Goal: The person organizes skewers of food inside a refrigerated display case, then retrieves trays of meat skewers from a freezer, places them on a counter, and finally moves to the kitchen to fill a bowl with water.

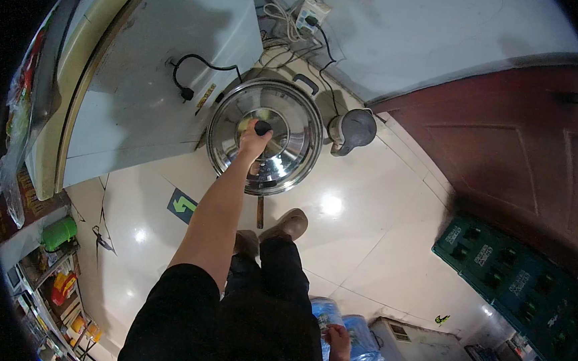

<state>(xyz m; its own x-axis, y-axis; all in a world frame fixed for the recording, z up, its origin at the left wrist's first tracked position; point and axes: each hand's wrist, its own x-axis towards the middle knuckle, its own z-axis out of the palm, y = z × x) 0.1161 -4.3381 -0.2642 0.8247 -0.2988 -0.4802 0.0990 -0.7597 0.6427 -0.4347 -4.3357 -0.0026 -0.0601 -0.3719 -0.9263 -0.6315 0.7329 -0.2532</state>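
Observation:
My left hand reaches forward and grips the black knob of a large round metal lid. The lid lies over a wide pot, whose black side handle shows at the upper right. A wooden handle sticks out from under the lid towards my shoes. To the right of the pot stands an electric kettle with a dark lid. My right hand hangs low beside my body, above large blue plastic water bottles; whether it holds anything cannot be told.
A white appliance stands left, its plug dangling. A power strip and tangled cords lie by the wall. A brown door and green bottle crates are at right. Shelves stand lower left; a green arrow sticker marks the floor.

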